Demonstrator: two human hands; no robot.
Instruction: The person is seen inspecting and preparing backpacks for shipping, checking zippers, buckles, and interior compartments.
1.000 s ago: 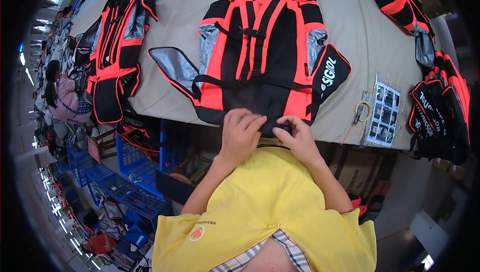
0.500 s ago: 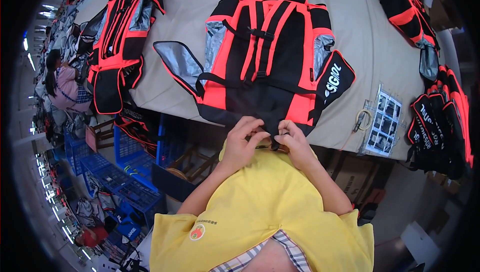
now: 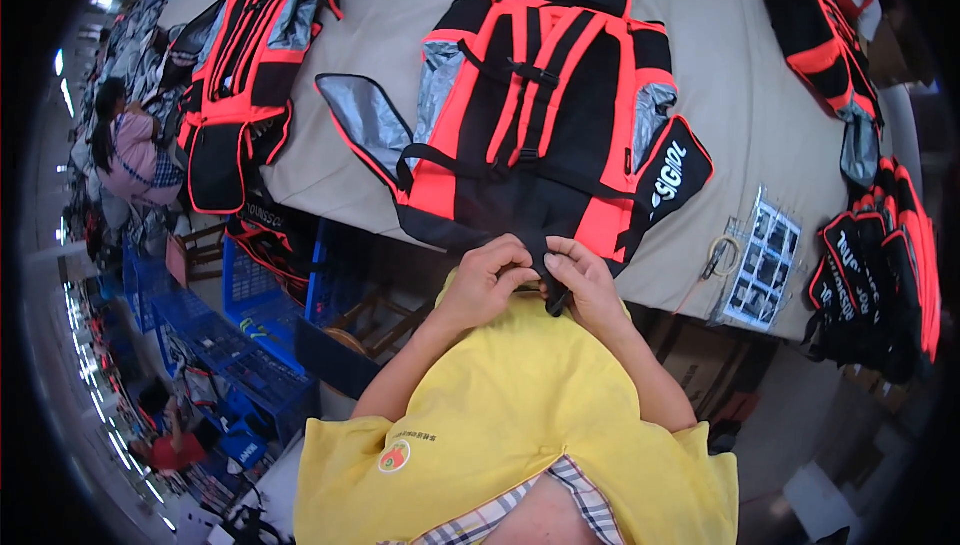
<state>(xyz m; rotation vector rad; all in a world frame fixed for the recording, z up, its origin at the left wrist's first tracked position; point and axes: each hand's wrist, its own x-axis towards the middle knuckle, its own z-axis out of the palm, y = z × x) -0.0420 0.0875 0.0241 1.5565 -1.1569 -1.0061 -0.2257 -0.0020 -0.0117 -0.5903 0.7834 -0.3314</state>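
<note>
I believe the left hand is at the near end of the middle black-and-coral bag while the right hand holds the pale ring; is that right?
Not quite: the head view shows the right hand at the near end of the bag too, beside the left hand, not on the pale ring.

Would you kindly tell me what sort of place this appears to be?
It looks like a bag-making workshop or factory floor: several similar black-and-coral backpacks lie on a broad, cloth-covered table, blue plastic crates stand near it, and another person is beside heaped material.
</note>
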